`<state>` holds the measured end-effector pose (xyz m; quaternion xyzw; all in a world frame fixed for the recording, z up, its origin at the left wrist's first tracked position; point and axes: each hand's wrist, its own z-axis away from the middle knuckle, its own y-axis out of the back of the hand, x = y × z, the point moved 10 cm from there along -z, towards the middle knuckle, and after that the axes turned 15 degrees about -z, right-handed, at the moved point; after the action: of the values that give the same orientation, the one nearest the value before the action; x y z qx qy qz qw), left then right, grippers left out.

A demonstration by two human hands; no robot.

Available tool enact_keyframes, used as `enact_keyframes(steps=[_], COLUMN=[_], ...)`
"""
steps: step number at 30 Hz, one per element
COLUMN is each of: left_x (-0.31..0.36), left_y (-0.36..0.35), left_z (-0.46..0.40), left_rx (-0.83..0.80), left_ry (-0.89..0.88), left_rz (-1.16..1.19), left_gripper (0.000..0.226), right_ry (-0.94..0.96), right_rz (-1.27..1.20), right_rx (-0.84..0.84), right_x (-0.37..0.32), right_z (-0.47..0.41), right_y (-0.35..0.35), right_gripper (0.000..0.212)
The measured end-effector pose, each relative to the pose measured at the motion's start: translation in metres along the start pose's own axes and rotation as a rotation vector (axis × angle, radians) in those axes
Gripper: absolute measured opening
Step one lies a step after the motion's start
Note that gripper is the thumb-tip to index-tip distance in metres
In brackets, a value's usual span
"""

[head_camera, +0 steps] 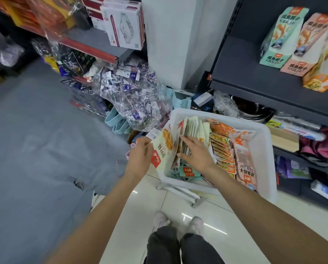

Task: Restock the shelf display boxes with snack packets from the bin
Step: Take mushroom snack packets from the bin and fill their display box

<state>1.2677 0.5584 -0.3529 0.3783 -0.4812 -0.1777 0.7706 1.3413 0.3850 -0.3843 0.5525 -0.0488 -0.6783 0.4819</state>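
Left hand (140,157) holds packets (164,149) over packet-filled white bin (262,147)

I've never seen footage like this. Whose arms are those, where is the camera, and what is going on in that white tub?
There is no machine here: a person wears a camera on the head, looking down, so you see their own arms, legs and shoes. The left hand holds a cream snack packet with a red label at the edge of the white bin, which sits above the tiled floor. The right hand lies with straight fingers on a row of upright packets inside the bin, as if leafing through them. More orange and pink packets fill the bin's right side. On the dark shelf at upper right stand the display boxes.
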Motion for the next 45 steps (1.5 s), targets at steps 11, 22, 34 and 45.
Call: enact_keyframes(steps=[11, 22, 34, 45], left_x=[-0.025, -0.028, -0.015, 0.048], left_y=[0.057, 0.090, 0.094, 0.127], left_z=[0.038, 0.040, 0.009, 0.005], left_rx=[0.183, 0.174, -0.024, 0.021], left_ry=[0.093, 0.030, -0.039, -0.219], left_rz=[0.231, 0.285, 0.139, 0.206], left_gripper=[0.011, 0.007, 0.015, 0.019], right_ry=[0.160, 0.186, 0.244, 0.130], right_rz=[0.215, 0.139, 0.090, -0.489], right_rx=[0.098, 0.198, 0.418, 0.613], right_x=[-0.028, -0.044, -0.091, -0.097], right_z=[0.016, 0.016, 0.034, 0.074], right_y=[-0.006, -0.014, 0.036, 0.102], right_gripper=[0.070, 0.017, 0.019, 0.016])
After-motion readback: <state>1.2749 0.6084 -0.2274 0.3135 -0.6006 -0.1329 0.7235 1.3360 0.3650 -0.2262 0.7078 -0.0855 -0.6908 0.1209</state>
